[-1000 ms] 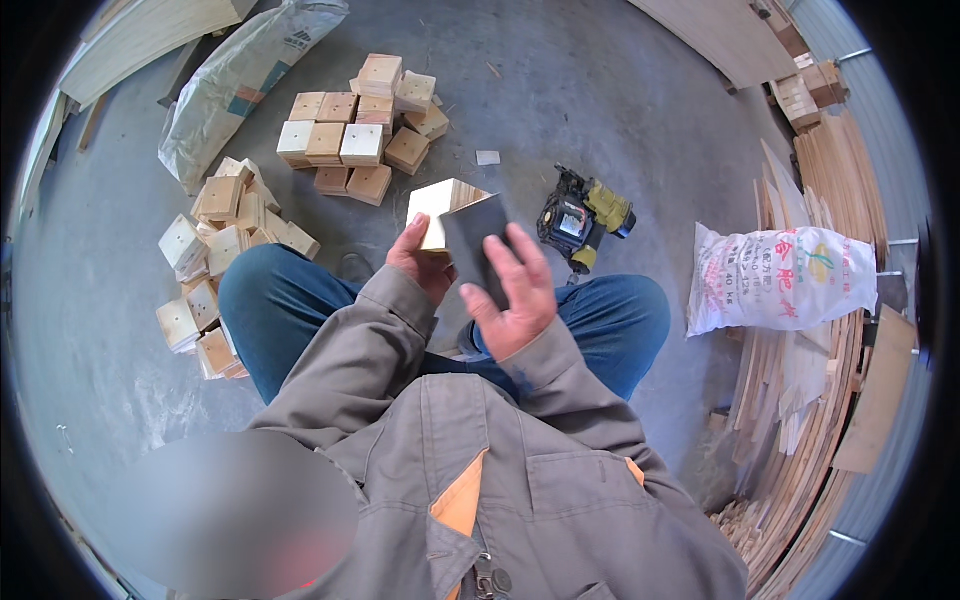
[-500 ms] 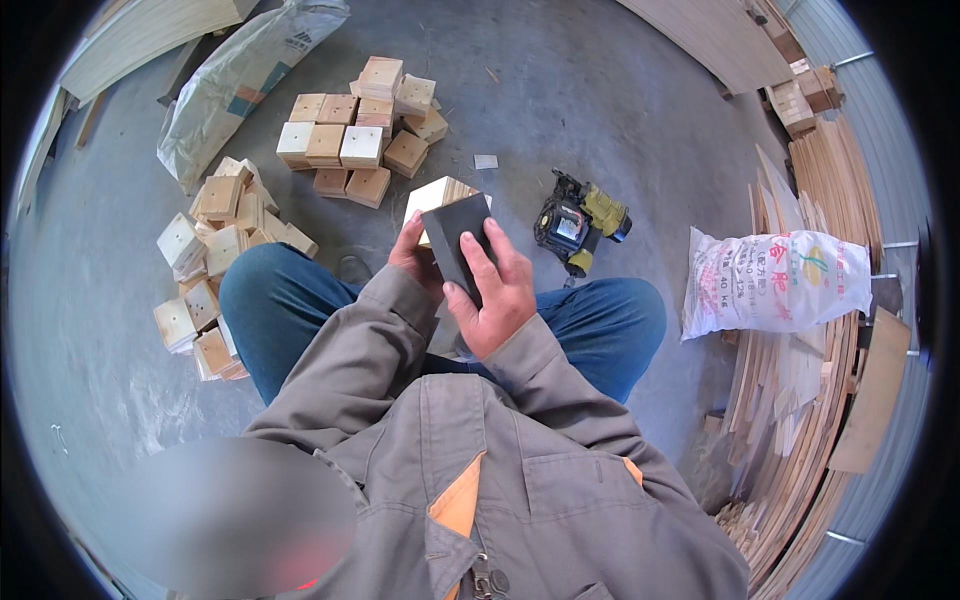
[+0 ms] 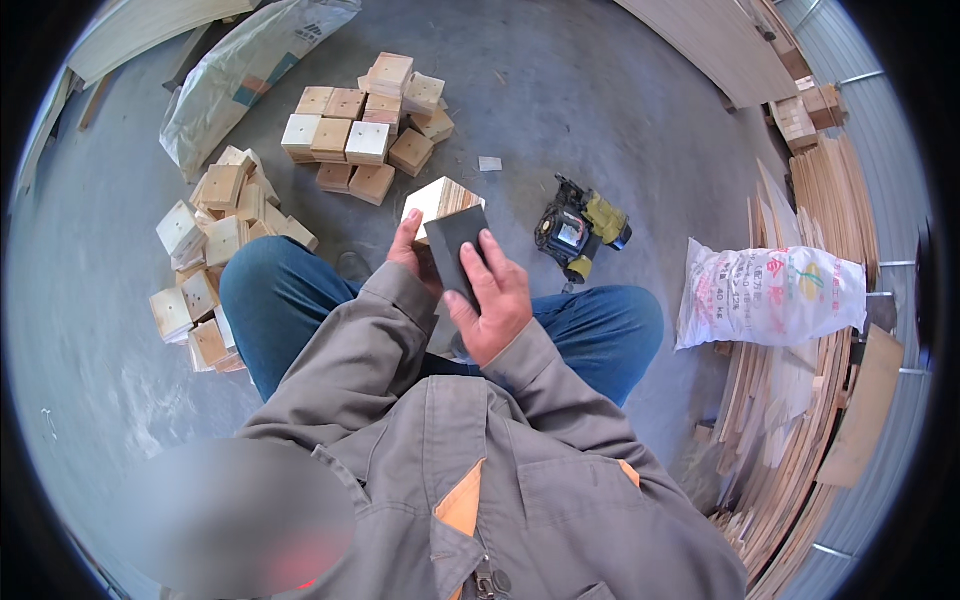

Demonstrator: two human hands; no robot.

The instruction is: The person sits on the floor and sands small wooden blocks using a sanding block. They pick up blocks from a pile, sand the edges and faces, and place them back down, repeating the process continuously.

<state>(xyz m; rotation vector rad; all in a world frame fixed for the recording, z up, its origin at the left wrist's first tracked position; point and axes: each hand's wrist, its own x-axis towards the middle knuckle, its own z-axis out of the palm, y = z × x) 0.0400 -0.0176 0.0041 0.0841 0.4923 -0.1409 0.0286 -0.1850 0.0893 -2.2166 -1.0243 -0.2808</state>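
Observation:
Between my knees, my left hand grips a squarish plywood block by its left side, the thumb along its edge. Pale wood shows on one face and layered brown edges on another. My right hand holds a dark grey rectangular block, which looks like a sanding block, with fingers on its upper face. This dark block lies tilted over the near right side of the plywood block, covering part of it. My left fingertips are hidden behind the two pieces.
Stacked wooden blocks stand ahead, with another pile beside my left knee. A yellow-green and black power tool lies ahead right. A white sack rests on wood strips at right; another sack lies far left.
My right hand has shifted slightly, and the dark block has turned so its broad face shows more and its side less. The plywood block stays in my left hand.

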